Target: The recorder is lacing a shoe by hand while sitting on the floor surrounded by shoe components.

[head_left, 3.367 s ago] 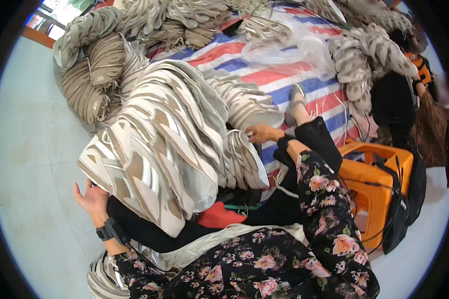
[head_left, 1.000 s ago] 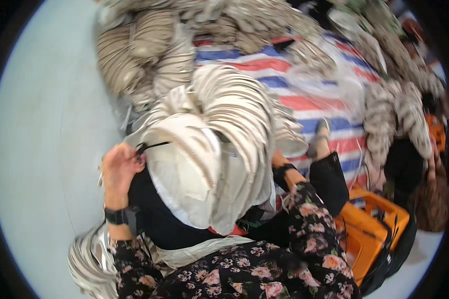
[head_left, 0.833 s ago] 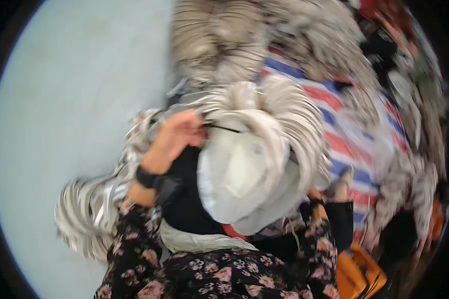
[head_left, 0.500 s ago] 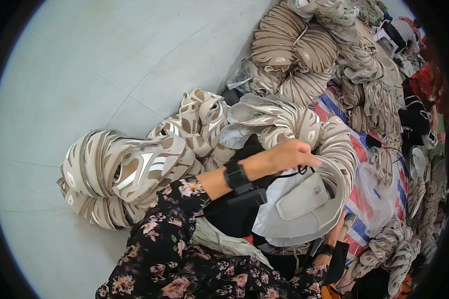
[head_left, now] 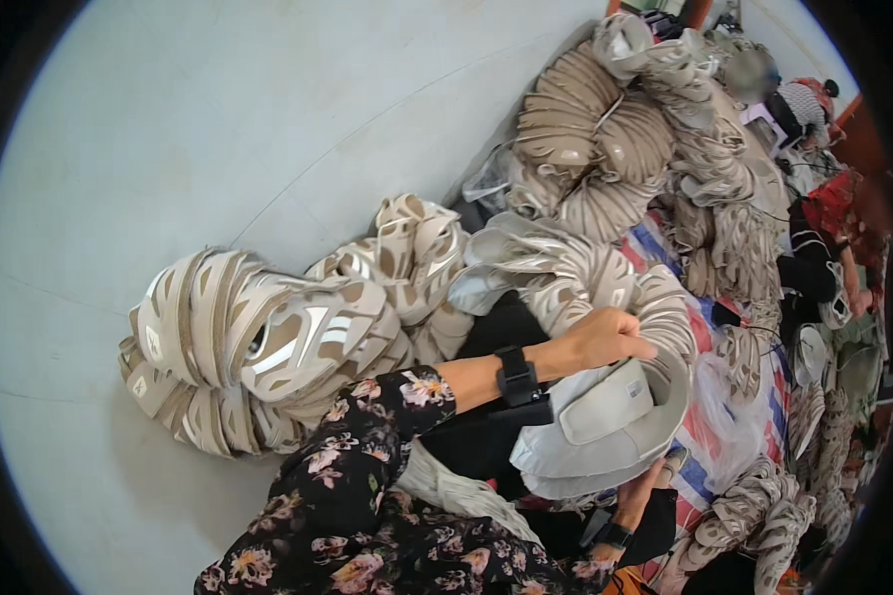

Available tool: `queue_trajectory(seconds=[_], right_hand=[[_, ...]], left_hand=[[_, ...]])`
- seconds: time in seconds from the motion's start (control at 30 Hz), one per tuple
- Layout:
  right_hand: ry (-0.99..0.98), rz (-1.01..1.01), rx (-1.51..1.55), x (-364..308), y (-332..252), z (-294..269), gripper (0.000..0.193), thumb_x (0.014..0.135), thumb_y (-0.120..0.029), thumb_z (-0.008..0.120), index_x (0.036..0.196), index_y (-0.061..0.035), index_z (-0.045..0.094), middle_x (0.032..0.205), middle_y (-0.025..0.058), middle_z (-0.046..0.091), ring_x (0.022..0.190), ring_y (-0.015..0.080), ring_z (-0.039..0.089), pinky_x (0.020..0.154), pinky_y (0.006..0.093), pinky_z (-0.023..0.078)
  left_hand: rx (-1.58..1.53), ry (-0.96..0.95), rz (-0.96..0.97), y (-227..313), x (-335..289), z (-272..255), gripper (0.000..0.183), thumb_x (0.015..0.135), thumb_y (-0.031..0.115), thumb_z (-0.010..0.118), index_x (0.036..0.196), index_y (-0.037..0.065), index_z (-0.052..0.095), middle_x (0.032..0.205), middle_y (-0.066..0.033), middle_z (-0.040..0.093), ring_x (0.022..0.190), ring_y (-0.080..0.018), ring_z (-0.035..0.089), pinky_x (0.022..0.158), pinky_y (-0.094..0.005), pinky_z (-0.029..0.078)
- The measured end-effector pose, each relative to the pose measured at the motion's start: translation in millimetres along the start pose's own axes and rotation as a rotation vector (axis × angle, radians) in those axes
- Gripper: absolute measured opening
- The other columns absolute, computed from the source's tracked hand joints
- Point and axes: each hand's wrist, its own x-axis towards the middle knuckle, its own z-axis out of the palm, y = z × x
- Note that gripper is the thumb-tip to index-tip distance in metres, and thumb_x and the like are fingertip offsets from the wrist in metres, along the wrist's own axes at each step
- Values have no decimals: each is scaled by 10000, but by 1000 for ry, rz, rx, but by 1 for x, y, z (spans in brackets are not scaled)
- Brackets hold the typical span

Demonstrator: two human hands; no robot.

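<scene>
A nested stack of beige and white shoe uppers (head_left: 655,297) curves in front of me. At its near end an upper shows its pale lining (head_left: 566,461) and a padded tongue (head_left: 607,405) with a small printed label. My left hand (head_left: 605,339) is closed in a pinch above the tongue, by the upper's rim. What its fingers hold, if anything, is too small to make out. From below, my right hand (head_left: 639,488) grips the lower edge of the same upper, its fingertips partly hidden behind it. Both wrists wear black bands.
A bundle of strung uppers (head_left: 258,347) lies on the pale floor (head_left: 169,149) at left. More bundles (head_left: 595,129) are heaped at the back right. A striped sheet (head_left: 700,466) and clear plastic bag (head_left: 729,407) lie at right. Another person in red (head_left: 831,203) sits beyond.
My left hand has moved slightly right and down, staying closed; a dark loop earlier seen beneath it no longer shows. My right hand has come up against the upper's lower edge. The view has shifted.
</scene>
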Motion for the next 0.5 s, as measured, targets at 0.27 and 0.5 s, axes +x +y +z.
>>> queue_trajectory(seconds=[0.27,0.5], right_hand=[[130,-172,-672,6,42,8,561,848,-235,558,1311,-14,330,1237,86,453,1113,209,463,911,308,391],[195,51,188,-21,38,57,444,894,-283,519,1248,-41,404,1175,87,519,1003,218,552,870,357,463]], left_hand=[[-98,-257,130,26,-1,17,226,782,239,617,692,91,471,648,65,392,607,-21,321,521,-203,250],[132,-470,265,40,-14,58,243,718,237,655,721,74,475,732,16,400,644,-72,361,560,-214,289]])
